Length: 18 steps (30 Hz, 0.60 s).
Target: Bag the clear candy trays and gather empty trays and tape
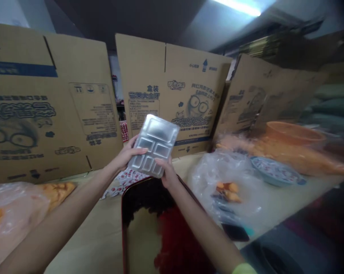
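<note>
Both of my hands hold up a silvery plastic tray (156,146) with several moulded compartments, tilted in front of the cardboard boxes. My left hand (131,153) grips its left edge, thumb across the front. At the lower right edge, my right hand (166,172) pinches the tray with its thumb on the face. The fingers behind the tray are hidden. Below my hands stands a dark, red-rimmed bin (125,228) with black, pale and red areas inside. Small white packets with red print (129,178) lie just behind the bin.
Large printed cardboard boxes (143,57) line the table's back. On the right are a clear plastic bag (200,171) with orange pieces, a light-blue bowl (274,179) of packets, an orange basin (295,133) and a dark phone-like object (236,232). Another bag (20,213) lies left.
</note>
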Each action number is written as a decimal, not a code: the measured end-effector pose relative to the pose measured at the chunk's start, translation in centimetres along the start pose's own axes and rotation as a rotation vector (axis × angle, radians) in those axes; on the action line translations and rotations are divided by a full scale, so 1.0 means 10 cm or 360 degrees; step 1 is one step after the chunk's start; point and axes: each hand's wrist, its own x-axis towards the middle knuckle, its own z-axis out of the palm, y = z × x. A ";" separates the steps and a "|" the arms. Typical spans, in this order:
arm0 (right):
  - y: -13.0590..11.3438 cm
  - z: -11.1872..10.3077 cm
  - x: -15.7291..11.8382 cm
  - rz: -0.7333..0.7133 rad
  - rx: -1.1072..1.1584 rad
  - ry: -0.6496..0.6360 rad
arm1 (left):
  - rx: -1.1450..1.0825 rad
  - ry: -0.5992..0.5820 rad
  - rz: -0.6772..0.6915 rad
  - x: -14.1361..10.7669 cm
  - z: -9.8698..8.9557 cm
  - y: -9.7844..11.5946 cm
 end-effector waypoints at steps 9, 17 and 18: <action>-0.17 -1.39 0.82 -0.0023 0.0063 0.0417 | -0.0126 -0.0422 -0.0421 1.69 0.97 -1.14; 0.12 -2.04 0.86 0.0439 0.0132 0.0936 | -0.0216 -0.0680 -0.1117 1.97 1.16 -2.38; 0.15 -2.07 0.85 0.0437 0.0135 0.0979 | -0.0204 -0.0691 -0.1179 1.97 1.17 -2.48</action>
